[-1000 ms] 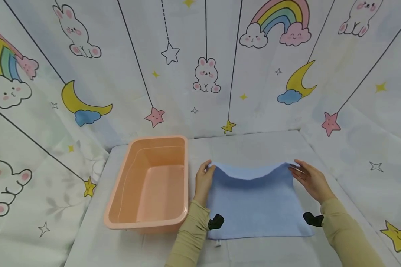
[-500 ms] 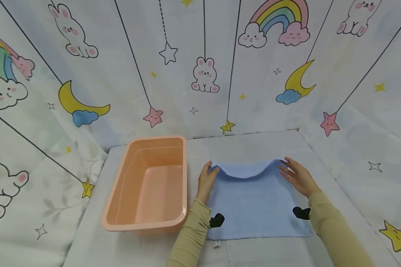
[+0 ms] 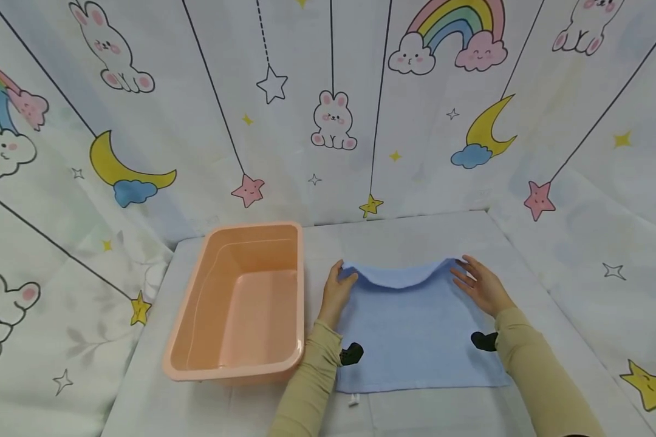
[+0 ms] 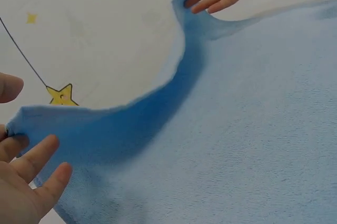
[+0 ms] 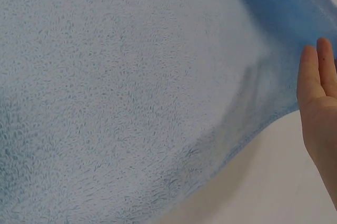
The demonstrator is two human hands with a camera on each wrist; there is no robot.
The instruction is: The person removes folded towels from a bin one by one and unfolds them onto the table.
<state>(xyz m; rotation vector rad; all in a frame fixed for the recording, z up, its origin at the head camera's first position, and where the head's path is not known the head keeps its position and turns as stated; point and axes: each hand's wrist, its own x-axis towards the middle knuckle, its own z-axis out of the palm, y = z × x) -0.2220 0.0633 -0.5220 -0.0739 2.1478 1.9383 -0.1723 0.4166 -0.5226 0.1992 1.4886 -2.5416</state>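
A light blue terry towel lies on the white-covered table, its far edge lifted and sagging between two raised corners. My left hand pinches the far left corner; in the left wrist view that hand has its other fingers spread beside the cloth. At the far right corner my right hand pinches the edge, remaining fingers extended. The right wrist view shows the right hand's extended fingers against the towel, with the pinching fingertips out of frame. A small white tag sticks out at the near left edge.
A peach plastic basin stands left of the towel, close beside my left forearm. The table meets a patterned fabric backdrop at the back and sides.
My right hand has moved left and slightly away from me with its corner, narrowing the lifted edge. The left hand keeps its corner nearly in place. The view has shifted slightly.
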